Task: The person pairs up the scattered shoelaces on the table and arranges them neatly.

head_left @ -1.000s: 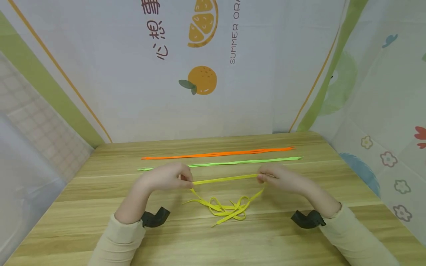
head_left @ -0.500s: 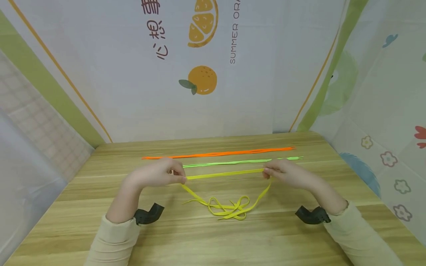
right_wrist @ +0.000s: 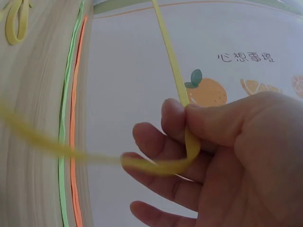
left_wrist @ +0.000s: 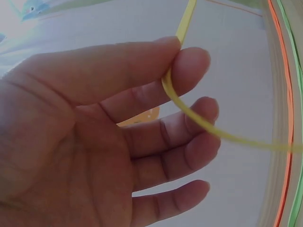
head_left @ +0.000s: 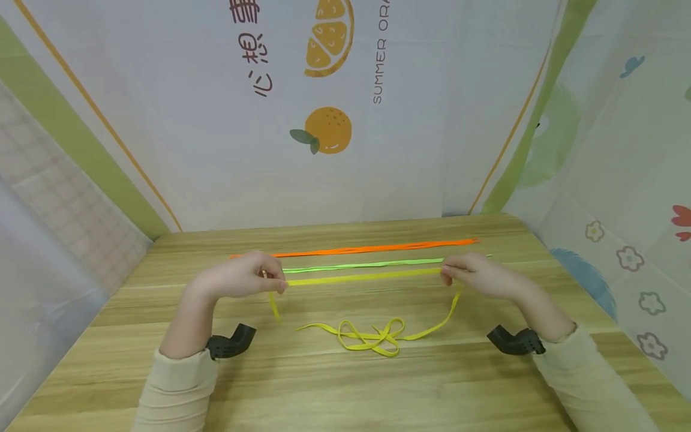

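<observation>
A flat yellow shoelace [head_left: 363, 277] is stretched nearly straight between my two hands, above the table. The left hand [head_left: 243, 277] pinches it between thumb and index finger, and a short tail hangs below. In the left wrist view the lace [left_wrist: 208, 125] curves away under the thumb, the other fingers loosely bent. My right hand [head_left: 483, 277] pinches the other side; from there the lace [right_wrist: 163, 47] runs up taut in the right wrist view. Below the right hand, it drops to a loose looped heap on the wood.
Behind the hands a green shoelace [head_left: 372, 264] and an orange shoelace [head_left: 356, 249] lie straight across the wooden table [head_left: 345, 390]. A white printed cloth [head_left: 399, 180] hangs at the table's back edge. Dark wrist mounts [head_left: 232, 343] sit on both forearms.
My hands have moved apart and slightly away from me, lengthening the taut stretch of yellow shoelace. The left tail has lifted off the heap, and the heap has grown smaller.
</observation>
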`<state>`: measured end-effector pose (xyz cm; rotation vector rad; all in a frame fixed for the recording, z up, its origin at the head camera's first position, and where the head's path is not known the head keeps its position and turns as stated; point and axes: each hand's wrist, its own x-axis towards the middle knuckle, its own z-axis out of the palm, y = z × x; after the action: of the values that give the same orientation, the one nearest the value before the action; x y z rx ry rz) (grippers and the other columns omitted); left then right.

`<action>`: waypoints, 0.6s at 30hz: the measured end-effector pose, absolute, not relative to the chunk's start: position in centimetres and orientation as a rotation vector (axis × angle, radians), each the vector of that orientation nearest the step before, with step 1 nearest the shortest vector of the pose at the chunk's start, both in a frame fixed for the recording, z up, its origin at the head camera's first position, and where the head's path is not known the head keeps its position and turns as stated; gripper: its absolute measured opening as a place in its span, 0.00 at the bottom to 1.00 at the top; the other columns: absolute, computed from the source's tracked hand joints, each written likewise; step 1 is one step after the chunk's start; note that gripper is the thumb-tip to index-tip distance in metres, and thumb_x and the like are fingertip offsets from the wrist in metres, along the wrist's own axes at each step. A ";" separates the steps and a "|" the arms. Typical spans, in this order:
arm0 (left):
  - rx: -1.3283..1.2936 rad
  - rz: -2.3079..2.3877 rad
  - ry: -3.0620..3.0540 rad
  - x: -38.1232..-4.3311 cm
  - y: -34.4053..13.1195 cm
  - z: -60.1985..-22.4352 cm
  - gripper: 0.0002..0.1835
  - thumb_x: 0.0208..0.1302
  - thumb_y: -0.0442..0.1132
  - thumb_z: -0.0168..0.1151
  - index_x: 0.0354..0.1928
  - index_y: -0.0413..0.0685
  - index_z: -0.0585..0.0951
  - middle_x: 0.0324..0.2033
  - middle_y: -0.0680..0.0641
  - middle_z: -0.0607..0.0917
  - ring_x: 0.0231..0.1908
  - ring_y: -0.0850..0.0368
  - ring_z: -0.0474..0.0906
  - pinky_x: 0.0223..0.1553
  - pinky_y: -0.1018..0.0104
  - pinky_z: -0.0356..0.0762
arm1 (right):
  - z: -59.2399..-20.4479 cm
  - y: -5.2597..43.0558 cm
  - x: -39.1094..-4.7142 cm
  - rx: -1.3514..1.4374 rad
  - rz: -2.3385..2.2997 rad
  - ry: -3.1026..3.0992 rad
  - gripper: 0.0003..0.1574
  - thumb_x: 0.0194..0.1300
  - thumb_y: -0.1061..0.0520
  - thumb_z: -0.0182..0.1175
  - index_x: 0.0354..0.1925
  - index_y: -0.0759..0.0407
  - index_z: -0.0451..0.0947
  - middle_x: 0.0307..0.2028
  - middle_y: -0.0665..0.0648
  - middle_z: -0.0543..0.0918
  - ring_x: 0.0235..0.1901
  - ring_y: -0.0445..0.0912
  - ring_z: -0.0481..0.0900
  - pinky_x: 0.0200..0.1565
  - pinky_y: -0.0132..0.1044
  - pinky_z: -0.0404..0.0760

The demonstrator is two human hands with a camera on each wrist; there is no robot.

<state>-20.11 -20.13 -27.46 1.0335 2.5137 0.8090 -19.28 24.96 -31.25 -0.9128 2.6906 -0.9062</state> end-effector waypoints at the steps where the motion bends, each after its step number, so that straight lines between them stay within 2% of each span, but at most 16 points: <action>1: 1.027 0.810 2.516 -20.2 -20.3 -27.4 0.06 0.65 0.36 0.61 0.31 0.51 0.84 0.31 0.54 0.81 0.34 0.55 0.75 0.37 0.59 0.74 | -31.2 25.1 -19.3 -0.923 -0.910 2.688 0.16 0.76 0.57 0.45 0.33 0.55 0.75 0.29 0.52 0.76 0.25 0.44 0.65 0.29 0.37 0.66; 7: 0.970 0.824 2.518 -20.5 -21.4 -27.2 0.06 0.67 0.38 0.60 0.32 0.49 0.84 0.33 0.52 0.81 0.33 0.54 0.72 0.35 0.58 0.72 | -30.8 26.1 -19.6 -0.898 -0.939 2.670 0.16 0.76 0.58 0.45 0.32 0.55 0.75 0.31 0.54 0.76 0.29 0.46 0.67 0.32 0.39 0.67; 11: 0.916 0.840 2.513 -20.7 -22.1 -27.2 0.07 0.67 0.40 0.59 0.33 0.49 0.84 0.35 0.51 0.81 0.38 0.53 0.75 0.39 0.57 0.72 | -30.8 26.9 -20.0 -0.885 -0.960 2.660 0.16 0.76 0.59 0.45 0.31 0.56 0.75 0.30 0.53 0.75 0.30 0.47 0.68 0.35 0.40 0.68; 18: 0.801 0.873 2.501 -21.5 -23.5 -27.6 0.09 0.68 0.39 0.58 0.33 0.46 0.85 0.36 0.48 0.83 0.40 0.52 0.76 0.43 0.54 0.73 | -31.3 28.7 -20.8 -0.800 -1.016 2.641 0.16 0.76 0.60 0.45 0.31 0.60 0.74 0.29 0.56 0.74 0.30 0.50 0.67 0.33 0.40 0.66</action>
<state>-21.46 -23.45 -27.57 0.8011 2.5013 0.8731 -20.77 28.70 -31.27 -0.7999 2.6415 -1.0160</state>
